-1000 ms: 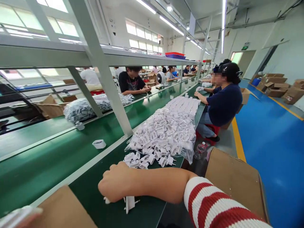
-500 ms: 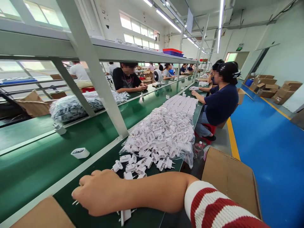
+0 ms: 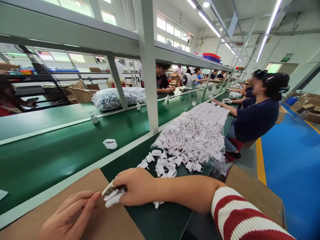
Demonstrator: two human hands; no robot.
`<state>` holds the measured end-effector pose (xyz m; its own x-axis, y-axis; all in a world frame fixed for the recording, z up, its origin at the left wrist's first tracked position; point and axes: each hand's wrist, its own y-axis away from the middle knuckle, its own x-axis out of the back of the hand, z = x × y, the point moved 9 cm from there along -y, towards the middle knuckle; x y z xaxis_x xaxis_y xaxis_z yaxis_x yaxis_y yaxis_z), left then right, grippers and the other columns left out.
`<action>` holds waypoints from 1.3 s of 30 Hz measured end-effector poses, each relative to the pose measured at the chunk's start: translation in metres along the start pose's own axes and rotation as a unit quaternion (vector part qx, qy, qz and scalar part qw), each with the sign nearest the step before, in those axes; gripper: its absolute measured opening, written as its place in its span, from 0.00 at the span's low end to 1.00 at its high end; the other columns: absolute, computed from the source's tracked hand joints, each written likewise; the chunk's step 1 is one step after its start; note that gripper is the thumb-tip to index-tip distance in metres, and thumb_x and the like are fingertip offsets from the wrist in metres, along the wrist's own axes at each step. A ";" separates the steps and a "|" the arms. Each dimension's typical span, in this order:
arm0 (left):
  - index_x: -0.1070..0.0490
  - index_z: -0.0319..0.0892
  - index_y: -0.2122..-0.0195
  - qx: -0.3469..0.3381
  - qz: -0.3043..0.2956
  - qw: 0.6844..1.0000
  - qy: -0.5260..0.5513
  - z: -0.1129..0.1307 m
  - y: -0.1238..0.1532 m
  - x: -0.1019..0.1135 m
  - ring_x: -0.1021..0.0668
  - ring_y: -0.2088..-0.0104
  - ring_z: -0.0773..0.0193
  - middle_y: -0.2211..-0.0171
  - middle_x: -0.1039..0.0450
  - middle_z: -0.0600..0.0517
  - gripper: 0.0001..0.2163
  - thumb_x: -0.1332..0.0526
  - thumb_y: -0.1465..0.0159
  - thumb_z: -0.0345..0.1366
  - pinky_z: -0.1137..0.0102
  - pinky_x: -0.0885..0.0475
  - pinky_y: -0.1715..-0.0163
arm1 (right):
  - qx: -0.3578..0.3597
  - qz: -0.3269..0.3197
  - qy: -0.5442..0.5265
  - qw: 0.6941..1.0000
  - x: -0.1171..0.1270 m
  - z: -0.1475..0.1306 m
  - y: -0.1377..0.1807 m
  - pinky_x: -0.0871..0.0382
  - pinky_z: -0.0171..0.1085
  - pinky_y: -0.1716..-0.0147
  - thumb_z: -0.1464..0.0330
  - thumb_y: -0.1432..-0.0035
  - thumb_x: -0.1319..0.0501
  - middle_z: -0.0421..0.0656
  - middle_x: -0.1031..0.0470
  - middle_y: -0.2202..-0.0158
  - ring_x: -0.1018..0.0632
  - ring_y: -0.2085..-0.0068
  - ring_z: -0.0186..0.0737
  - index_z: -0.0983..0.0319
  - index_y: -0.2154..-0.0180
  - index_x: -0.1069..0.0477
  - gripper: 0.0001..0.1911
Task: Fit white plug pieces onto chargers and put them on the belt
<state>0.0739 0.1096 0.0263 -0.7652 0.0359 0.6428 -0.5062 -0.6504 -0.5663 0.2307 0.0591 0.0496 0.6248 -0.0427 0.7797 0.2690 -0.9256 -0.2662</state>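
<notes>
My right hand (image 3: pixel 137 186) is closed around a few white plug parts (image 3: pixel 112 196) over the near edge of a brown cardboard sheet (image 3: pixel 82 186). My left hand (image 3: pixel 71 216) lies on that cardboard, fingers stretched toward the parts, fingertips touching them. One more plug part (image 3: pixel 158 203) lies under my right wrist. Loose white plug parts (image 3: pixel 170 163) are scattered on the green table (image 3: pixel 155 223) beyond my hand. Behind them a clear bag heaped with plug parts (image 3: pixel 197 133) lies open.
A green conveyor belt (image 3: pixel 62 153) carries a white housing (image 3: pixel 110 143) and small parts. A grey frame post (image 3: pixel 149 83) stands ahead. A cardboard box (image 3: pixel 255 193) is at my right. A seated person (image 3: pixel 257 116) works to the right; others sit opposite. Another bag of parts (image 3: pixel 117 98) lies across the belt.
My right hand gathered plug parts and drew them left onto the cardboard. My left hand came into view and reached to meet them. The view swung left.
</notes>
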 end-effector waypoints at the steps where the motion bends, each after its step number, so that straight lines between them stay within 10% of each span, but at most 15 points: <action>1: 0.23 0.72 0.57 -0.003 0.009 1.000 0.016 0.004 -0.001 0.003 0.16 0.64 0.53 0.61 0.19 0.64 0.10 0.43 0.29 0.47 0.55 0.17 0.68 | -0.017 0.012 -0.033 0.999 0.001 0.004 0.000 0.32 0.32 0.66 0.70 0.46 0.31 0.38 0.23 0.64 0.22 0.62 0.37 0.60 0.66 0.27 0.06; 7: 0.26 0.50 0.44 -0.100 -0.009 0.994 0.049 0.047 -0.004 0.010 0.19 0.49 0.54 0.49 0.21 0.47 0.15 0.42 0.30 0.32 0.60 0.22 0.49 | -0.107 0.063 -0.289 0.949 0.000 0.025 0.001 0.24 0.37 0.57 0.71 0.46 0.32 0.42 0.20 0.60 0.18 0.58 0.40 0.60 0.59 0.22 0.10; 23: 0.29 0.44 0.47 -0.171 0.030 0.985 -0.004 0.060 -0.003 0.013 0.20 0.58 0.58 0.56 0.19 0.47 0.10 0.43 0.28 0.30 0.63 0.26 0.56 | -0.224 -0.003 -0.452 0.863 -0.006 0.012 0.001 0.28 0.36 0.63 0.66 0.58 0.25 0.40 0.18 0.66 0.21 0.67 0.37 0.60 0.57 0.23 0.23; 33: 0.29 0.44 0.43 -0.141 0.001 0.987 0.072 0.053 -0.003 0.015 0.21 0.54 0.54 0.52 0.21 0.44 0.15 0.46 0.28 0.34 0.58 0.27 0.52 | -0.159 0.014 -0.378 0.912 -0.002 0.012 0.002 0.28 0.38 0.62 0.66 0.49 0.31 0.42 0.19 0.61 0.21 0.63 0.39 0.58 0.57 0.22 0.15; 39: 0.23 0.43 0.60 0.079 0.070 0.988 0.117 0.000 -0.009 0.018 0.21 0.55 0.54 0.59 0.20 0.44 0.15 0.47 0.26 0.43 0.59 0.27 0.51 | -0.098 -0.039 -0.295 0.950 -0.007 -0.007 0.008 0.29 0.37 0.63 0.70 0.45 0.36 0.42 0.24 0.61 0.24 0.63 0.38 0.57 0.60 0.21 0.10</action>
<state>0.0643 0.1160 0.0433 -0.9036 0.0996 0.4168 -0.3350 -0.7706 -0.5421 0.2230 0.0491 0.0460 0.9262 0.1930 0.3238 0.2252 -0.9722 -0.0647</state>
